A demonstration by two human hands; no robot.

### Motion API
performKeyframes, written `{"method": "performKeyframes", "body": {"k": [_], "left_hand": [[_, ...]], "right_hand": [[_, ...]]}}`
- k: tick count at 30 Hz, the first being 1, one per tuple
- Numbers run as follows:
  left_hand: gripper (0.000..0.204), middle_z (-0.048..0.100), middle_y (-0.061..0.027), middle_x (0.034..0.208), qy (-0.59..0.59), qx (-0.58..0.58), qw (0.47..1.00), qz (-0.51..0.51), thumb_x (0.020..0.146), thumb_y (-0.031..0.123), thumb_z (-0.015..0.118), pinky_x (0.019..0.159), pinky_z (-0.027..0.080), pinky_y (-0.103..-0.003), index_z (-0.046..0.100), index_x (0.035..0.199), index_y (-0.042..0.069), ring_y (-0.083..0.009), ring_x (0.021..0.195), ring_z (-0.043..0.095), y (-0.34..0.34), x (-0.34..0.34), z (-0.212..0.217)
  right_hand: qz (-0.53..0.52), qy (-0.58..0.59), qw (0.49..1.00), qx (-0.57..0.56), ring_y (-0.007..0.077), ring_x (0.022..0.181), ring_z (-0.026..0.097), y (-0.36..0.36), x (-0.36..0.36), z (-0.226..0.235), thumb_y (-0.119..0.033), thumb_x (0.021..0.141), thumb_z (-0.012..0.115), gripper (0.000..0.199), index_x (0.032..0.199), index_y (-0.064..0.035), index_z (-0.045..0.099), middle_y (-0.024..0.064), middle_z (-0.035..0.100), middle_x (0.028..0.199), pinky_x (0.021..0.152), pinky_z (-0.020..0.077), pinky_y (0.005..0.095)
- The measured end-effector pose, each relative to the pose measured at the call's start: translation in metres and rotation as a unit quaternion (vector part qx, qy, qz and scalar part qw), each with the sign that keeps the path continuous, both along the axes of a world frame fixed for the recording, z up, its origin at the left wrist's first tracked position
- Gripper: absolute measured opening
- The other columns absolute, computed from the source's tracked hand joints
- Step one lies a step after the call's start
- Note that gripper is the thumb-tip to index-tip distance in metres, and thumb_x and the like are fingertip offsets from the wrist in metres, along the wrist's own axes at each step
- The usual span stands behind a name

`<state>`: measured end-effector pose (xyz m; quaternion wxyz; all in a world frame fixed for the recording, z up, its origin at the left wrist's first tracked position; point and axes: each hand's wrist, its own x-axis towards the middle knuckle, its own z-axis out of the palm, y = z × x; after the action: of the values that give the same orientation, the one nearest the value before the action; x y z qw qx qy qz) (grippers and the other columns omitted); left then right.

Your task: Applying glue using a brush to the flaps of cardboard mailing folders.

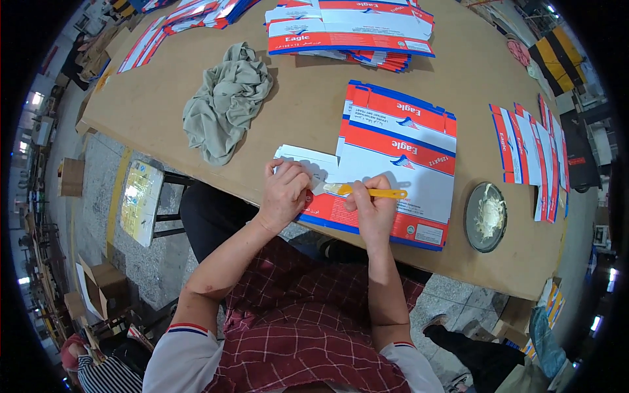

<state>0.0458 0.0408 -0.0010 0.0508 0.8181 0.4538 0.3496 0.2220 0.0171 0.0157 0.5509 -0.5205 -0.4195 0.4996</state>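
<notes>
A flat, unfolded carton (400,150) in red, white and blue lies in front of me near the table's front edge, with a white flap (308,160) sticking out on its left. My left hand (286,191) is closed at this flap, its curled fingers against the card; the fingertips are partly hidden. In a pinch, my right hand (373,213) holds a small brush with a yellow handle (388,193). The brush's pale tip touches or hovers just over the carton beside the flap; I cannot tell which. To the right stands a dark round dish (470,226) with white paste (490,216) in it.
A crumpled grey-green cloth (226,105) lies left on the brown table (157,111). Stacks of flat cartons (354,33) lie at the far side, more cartons (524,147) at the right edge. A stool (141,203) stands left; another person's leg (472,347) shows lower right.
</notes>
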Motion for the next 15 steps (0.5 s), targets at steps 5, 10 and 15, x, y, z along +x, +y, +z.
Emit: {"method": "performKeyframes", "body": {"k": [5, 10, 15], "left_hand": [[0.019, 0.056, -0.0034, 0.079, -0.004, 0.003, 1.0, 0.005, 0.059, -0.006, 0.057, 0.082, 0.033, -0.038, 0.047, 0.067, 0.009, -0.0203, 0.086, 0.055, -0.001, -0.001, -0.001], [0.019, 0.057, -0.0038, 0.079, -0.002, 0.004, 1.0, 0.004, 0.061, -0.006, 0.057, 0.083, 0.033, -0.038, 0.047, 0.067, 0.009, -0.0207, 0.086, 0.055, -0.001, 0.0, 0.0], [0.019, 0.056, -0.0043, 0.079, 0.002, 0.004, 1.0, 0.008, 0.062, -0.007, 0.056, 0.083, 0.033, -0.038, 0.047, 0.068, 0.008, -0.0213, 0.086, 0.055, -0.001, 0.001, 0.0]], "right_hand": [[-0.005, 0.023, 0.999, -0.025, 0.0078, 0.048, 0.052, 0.004, 0.011, 0.005, -0.009, 0.085, 0.052, 0.016, 0.073, -0.0056, 0.042, 0.0054, 0.054, 0.057, 0.044, 0.0439, 0.0203], [0.002, 0.066, 0.997, -0.027, 0.0085, 0.046, 0.053, 0.011, 0.012, 0.005, -0.016, 0.086, 0.055, 0.022, 0.071, -0.0043, 0.044, 0.006, 0.055, 0.058, 0.042, 0.0423, 0.0191], [-0.013, 0.024, 1.0, -0.012, 0.0088, 0.046, 0.053, 0.01, 0.009, 0.001, -0.019, 0.087, 0.054, 0.025, 0.07, -0.0045, 0.044, 0.0057, 0.054, 0.056, 0.042, 0.0419, 0.019]]}}
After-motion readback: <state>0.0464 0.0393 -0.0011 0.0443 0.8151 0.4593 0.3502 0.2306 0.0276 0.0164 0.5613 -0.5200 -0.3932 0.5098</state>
